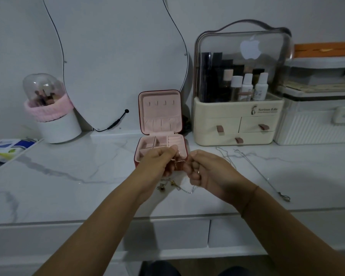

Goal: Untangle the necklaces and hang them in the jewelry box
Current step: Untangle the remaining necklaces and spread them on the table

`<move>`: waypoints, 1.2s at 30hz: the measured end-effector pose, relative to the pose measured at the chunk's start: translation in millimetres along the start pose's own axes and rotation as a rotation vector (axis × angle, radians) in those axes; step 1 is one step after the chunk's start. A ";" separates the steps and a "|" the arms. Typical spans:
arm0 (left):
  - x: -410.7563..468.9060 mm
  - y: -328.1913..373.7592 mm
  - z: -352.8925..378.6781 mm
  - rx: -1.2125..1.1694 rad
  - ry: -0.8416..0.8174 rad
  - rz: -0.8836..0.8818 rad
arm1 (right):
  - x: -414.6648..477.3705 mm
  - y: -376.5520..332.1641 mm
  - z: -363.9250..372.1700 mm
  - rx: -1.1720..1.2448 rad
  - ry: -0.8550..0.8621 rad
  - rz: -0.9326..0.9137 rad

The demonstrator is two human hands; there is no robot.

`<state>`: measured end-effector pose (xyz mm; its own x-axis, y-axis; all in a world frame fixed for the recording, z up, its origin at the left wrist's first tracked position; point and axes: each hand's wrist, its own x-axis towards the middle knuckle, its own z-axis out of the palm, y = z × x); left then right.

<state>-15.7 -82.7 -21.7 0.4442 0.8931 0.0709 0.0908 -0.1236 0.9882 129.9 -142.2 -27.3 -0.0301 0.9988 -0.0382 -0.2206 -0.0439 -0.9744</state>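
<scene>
**A:** We're working the knot (179,161) right now. The left hand (159,163) and the right hand (206,174) are each pinching the fine chain between thumb and fingertips, holding it up just in front of the jewelry box (161,145).

**B:** And the rest of the tangled necklaces (174,186) is trailing down onto the tabletop (68,176) under our hands, with the pendants resting there. We're judging that slack is helping us. Pulling the two pinches apart would be tightening the knot, so we're wanting to be teasing out one loop at a time.

**A:** Agreed. Off to the right, a silver chain (257,171) is lying stretched out on the tabletop, apart from the tangle, with its end near the front edge.

**B:** That edge is what we're watching. We're thinking a sweep of the right forearm could be dragging that chain over.

**A:** For room, we're seeing open marble to the left. On the right, the cosmetic organizer (237,120) is standing just beside the box, and the mirror (116,66) is leaning behind it.

**B:** The lid is standing upright and its hooks (160,103) are carrying nothing, so no necklace is hanging yet. We're reckoning the lift to them is short, straight over the open tray. A dangling chain could be snagging on the compartment walls, though.
</scene>
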 end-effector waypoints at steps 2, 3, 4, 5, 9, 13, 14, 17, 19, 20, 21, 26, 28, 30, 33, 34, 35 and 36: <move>0.2 0.9 0.2 -0.064 -0.010 -0.014 | 1.1 -0.6 -2.0 -0.092 -0.002 -0.003; 0.3 1.3 0.4 -0.114 -0.006 -0.030 | 1.1 -1.4 -2.9 -0.146 0.011 -0.009; 0.7 1.4 0.1 -0.172 0.002 -0.049 | 1.2 -1.8 -3.8 -0.212 0.038 -0.018; 0.8 1.6 -0.8 -0.225 0.007 -0.069 | 0.6 -2.1 -4.6 -0.289 0.073 -0.030; 4.8 2.7 -11.4 -0.353 -0.005 -0.104 | 0.7 -1.6 -9.7 -0.499 0.189 -0.113; 9.6 7.4 -29.5 -0.554 0.029 -0.140 | 3.3 -0.2 -17.1 -0.524 0.262 -0.123; 10.0 8.4 -34.2 -0.597 0.037 -0.138 | 4.1 0.3 -18.8 -0.518 0.270 -0.123; 10.1 12.1 -49.3 -0.682 0.062 -0.111 | 5.2 0.9 -23.8 -0.513 0.298 -0.117; 9.3 13.7 -58.5 -0.696 0.062 -0.090 | 5.1 1.7 -26.4 -0.519 0.312 -0.113; 8.5 14.5 -62.1 -0.692 0.058 -0.083 | 5.3 2.1 -27.1 -0.524 0.313 -0.115; 7.3 15.5 -64.4 -0.687 0.048 -0.078 | 5.3 2.3 -26.8 -0.537 0.312 -0.118; 3.8 14.0 -65.2 -0.699 0.000 -0.051 | 6.8 4.5 -24.8 -0.565 0.304 -0.139; 4.5 8.8 -64.7 -0.634 -0.008 -0.012 | 6.5 4.7 -24.9 -0.569 0.296 -0.157; 5.3 3.7 -62.5 -0.517 0.012 0.053 | 5.5 5.3 -24.7 -0.572 0.296 -0.177; 6.1 2.5 -57.3 -0.394 0.078 0.141 | 4.2 5.5 -24.1 -0.576 0.324 -0.207; 6.5 3.5 -55.6 -0.364 0.098 0.161 | 3.6 4.7 -23.5 -0.570 0.328 -0.216; 7.1 4.9 -54.3 -0.332 0.114 0.176 | 2.8 3.2 -22.6 -0.565 0.328 -0.225; 8.0 6.0 -53.1 -0.298 0.126 0.186 | 1.9 1.3 -21.5 -0.564 0.322 -0.233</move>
<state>-58.9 -53.3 -8.1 0.3139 0.9157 0.2507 -0.2530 -0.1739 0.9517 150.5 -139.9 -33.4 0.2669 0.9411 0.2075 0.3571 0.1034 -0.9283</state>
